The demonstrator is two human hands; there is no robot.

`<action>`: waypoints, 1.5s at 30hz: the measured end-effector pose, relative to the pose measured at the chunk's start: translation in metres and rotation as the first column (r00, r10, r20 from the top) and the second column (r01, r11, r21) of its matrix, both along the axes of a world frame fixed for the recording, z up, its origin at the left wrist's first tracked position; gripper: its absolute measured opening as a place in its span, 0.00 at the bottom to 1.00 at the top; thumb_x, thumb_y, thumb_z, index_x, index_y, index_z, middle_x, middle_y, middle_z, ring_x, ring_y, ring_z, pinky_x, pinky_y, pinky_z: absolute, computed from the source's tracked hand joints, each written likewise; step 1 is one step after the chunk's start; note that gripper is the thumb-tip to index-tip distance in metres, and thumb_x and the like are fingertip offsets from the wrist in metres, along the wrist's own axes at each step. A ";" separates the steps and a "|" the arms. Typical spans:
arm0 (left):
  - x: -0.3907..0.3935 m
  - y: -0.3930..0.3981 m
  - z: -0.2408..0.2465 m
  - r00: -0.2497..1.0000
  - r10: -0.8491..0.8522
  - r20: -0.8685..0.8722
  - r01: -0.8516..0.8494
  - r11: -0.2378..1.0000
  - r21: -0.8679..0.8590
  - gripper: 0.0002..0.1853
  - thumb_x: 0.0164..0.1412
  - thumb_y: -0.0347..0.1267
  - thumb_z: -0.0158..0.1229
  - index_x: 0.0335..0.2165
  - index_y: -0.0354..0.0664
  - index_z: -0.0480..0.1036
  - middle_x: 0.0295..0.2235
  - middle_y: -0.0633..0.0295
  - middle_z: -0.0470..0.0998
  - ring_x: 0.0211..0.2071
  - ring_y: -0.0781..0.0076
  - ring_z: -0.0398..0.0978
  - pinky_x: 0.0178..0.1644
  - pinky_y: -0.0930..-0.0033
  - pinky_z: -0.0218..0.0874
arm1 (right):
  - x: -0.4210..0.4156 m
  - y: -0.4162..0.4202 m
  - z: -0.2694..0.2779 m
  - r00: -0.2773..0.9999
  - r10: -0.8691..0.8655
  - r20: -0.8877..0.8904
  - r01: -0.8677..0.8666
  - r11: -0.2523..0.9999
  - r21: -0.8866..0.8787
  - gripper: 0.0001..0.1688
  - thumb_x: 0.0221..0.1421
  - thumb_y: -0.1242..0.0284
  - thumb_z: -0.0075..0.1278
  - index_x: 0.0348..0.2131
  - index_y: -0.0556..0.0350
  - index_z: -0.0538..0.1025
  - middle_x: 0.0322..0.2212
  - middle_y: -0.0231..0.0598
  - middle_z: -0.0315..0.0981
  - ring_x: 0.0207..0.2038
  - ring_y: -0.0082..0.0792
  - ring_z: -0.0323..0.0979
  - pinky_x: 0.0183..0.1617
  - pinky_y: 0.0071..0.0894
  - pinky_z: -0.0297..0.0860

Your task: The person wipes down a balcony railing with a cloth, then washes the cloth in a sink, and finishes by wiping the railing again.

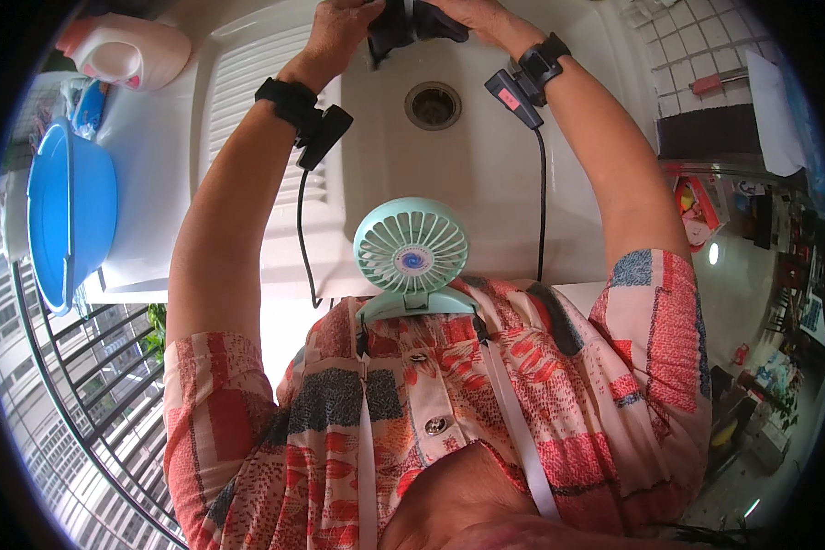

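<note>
A dark wet-looking cloth point(416, 31) is stretched between my two hands at the top edge of the view, above the far part of a white laundry sink point(412, 165). My left hand point(340, 31) grips its left end, and my right hand point(478, 17) has its right end. Some of the fingers are cut off by the picture's edge. A narrow pale streak crosses the cloth's middle; whether it is water or part of a tap, I cannot tell. Below the cloth sits the round metal drain point(433, 106). Black wrist straps with cabled devices are on both wrists.
A ribbed washboard slope point(268, 89) forms the sink's left side. On the left ledge are a pink detergent jug point(130, 55) and a blue plastic basin point(86, 206). A mint-green neck fan point(412, 247) hangs at my chest. Black railings point(103, 385) stand at lower left.
</note>
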State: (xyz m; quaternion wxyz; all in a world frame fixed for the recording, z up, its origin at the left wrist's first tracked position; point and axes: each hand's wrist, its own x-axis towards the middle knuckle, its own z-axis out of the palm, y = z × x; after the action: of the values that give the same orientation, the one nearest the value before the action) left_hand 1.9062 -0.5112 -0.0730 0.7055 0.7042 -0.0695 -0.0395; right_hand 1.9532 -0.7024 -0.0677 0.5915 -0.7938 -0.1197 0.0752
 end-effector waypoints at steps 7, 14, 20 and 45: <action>0.024 0.016 0.005 0.729 -0.197 0.656 -0.230 0.832 0.505 0.07 0.56 0.27 0.50 0.30 0.34 0.72 0.25 0.65 0.73 0.23 0.77 0.68 0.25 0.72 0.61 | -0.002 0.006 0.010 0.978 0.105 0.182 -0.079 0.986 -0.145 0.07 0.50 0.76 0.48 0.24 0.65 0.74 0.18 0.27 0.67 0.21 0.18 0.62 0.21 0.24 0.59; 0.003 -0.008 0.011 0.917 -0.357 0.175 0.379 0.919 -0.109 0.07 0.54 0.26 0.52 0.33 0.34 0.73 0.29 0.62 0.76 0.26 0.73 0.73 0.32 0.73 0.65 | -0.008 0.019 0.031 0.990 0.144 0.000 -0.140 0.960 0.244 0.05 0.50 0.74 0.51 0.25 0.58 0.74 0.18 0.25 0.67 0.20 0.18 0.63 0.22 0.22 0.60; 0.014 -0.004 0.009 0.963 -0.156 0.221 0.103 0.967 0.235 0.06 0.53 0.25 0.53 0.30 0.32 0.74 0.26 0.59 0.76 0.26 0.73 0.74 0.29 0.70 0.65 | -0.020 0.018 0.026 0.996 0.090 0.017 -0.092 0.961 0.261 0.09 0.51 0.69 0.52 0.24 0.56 0.74 0.18 0.25 0.67 0.20 0.18 0.64 0.22 0.21 0.61; 0.003 0.017 -0.048 0.882 -0.429 -0.193 0.272 0.800 -0.534 0.17 0.59 0.36 0.48 0.41 0.33 0.69 0.37 0.60 0.74 0.39 0.70 0.72 0.42 0.66 0.64 | -0.038 0.055 -0.024 0.986 -0.149 0.071 0.139 0.983 0.123 0.17 0.42 0.66 0.49 0.15 0.64 0.70 0.12 0.35 0.62 0.21 0.21 0.61 0.26 0.33 0.64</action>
State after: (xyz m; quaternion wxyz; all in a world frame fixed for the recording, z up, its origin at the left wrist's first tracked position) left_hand 1.9089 -0.4944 -0.1213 0.8430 0.4607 -0.0984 -0.2598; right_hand 1.9157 -0.6472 -0.0920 0.6358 -0.7666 -0.0899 -0.0068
